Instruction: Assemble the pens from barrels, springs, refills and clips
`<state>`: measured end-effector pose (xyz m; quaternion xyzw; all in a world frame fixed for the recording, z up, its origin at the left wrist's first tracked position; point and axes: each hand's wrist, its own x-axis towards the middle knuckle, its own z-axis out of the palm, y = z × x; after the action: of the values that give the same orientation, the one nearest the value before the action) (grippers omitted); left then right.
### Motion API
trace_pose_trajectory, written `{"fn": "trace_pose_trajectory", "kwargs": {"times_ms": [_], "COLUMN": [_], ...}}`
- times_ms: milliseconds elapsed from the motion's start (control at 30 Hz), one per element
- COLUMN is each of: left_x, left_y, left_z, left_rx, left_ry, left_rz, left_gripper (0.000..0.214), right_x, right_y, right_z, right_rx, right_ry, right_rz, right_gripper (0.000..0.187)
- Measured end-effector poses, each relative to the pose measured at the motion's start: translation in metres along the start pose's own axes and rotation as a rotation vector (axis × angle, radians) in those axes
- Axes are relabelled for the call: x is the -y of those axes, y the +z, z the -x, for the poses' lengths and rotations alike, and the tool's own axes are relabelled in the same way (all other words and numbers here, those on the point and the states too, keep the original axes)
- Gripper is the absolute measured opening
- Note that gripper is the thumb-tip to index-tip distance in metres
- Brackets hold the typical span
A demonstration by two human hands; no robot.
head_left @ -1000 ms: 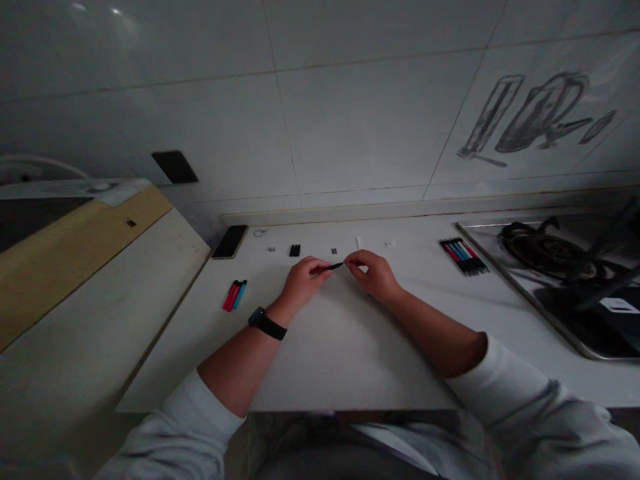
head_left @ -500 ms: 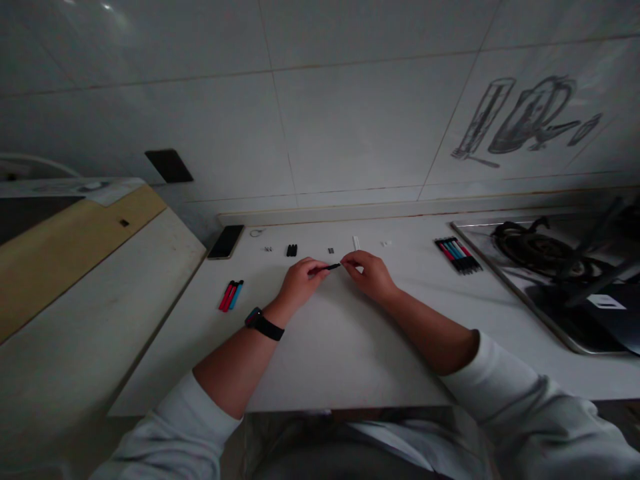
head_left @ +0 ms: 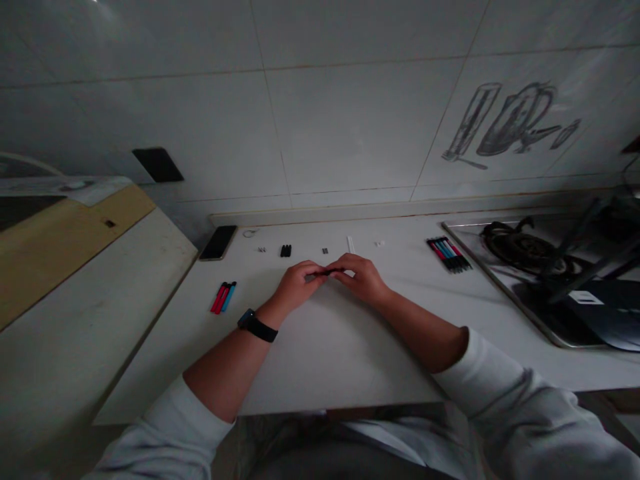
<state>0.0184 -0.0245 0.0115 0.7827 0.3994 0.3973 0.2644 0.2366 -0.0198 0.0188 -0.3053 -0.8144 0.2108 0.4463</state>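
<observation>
A thin black pen part (head_left: 327, 272) lies level between my two hands above the white counter. My left hand (head_left: 295, 287) is closed on its left end, and a watch with a black strap sits on that wrist. With bent fingers pressed together, my right hand (head_left: 365, 279) grips the right end. Beyond the hands is a row of small parts: tiny metallic pieces (head_left: 261, 250), short black sleeves (head_left: 285, 251), small dark pieces (head_left: 325, 251), thin white sticks (head_left: 351, 244) and small whitish pieces (head_left: 379, 244). Red and blue pen barrels (head_left: 223, 297) lie to the left.
Several assembled-looking pens (head_left: 449, 255) lie side by side on the right, near a gas stove (head_left: 520, 267) with a metal rim. A phone (head_left: 219, 243) and a ring-shaped item (head_left: 249, 233) are at the back left. A tiled wall (head_left: 350, 133) rises behind the counter.
My right hand has closed onto the right end of the black pen part, where before its fingertips were just off the tip. Both hands are nearer together; the view has shifted slightly.
</observation>
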Motion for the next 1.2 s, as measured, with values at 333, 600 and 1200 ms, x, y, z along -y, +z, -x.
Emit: {"fn": "trace_pose_trajectory", "kwargs": {"times_ms": [333,600,1200], "left_x": [0.001,0.003,0.001], "left_y": [0.001,0.001,0.002], "left_z": [0.000,0.000,0.001], "left_rx": [-0.094,-0.085,-0.035], "left_ry": [-0.087,-0.073,-0.052], "left_rz": [0.026,-0.025,-0.086], "left_gripper": [0.018,0.017,0.017], "right_x": [-0.019,-0.061,-0.035], "right_y": [-0.046,-0.061,-0.060], "right_z": [-0.012,-0.001,-0.004], "right_rx": [-0.383,0.073,0.444], "right_ry": [0.233,0.351,0.203], "right_rz": [0.164,0.564,0.747], "right_gripper": [0.030,0.033,0.013]}}
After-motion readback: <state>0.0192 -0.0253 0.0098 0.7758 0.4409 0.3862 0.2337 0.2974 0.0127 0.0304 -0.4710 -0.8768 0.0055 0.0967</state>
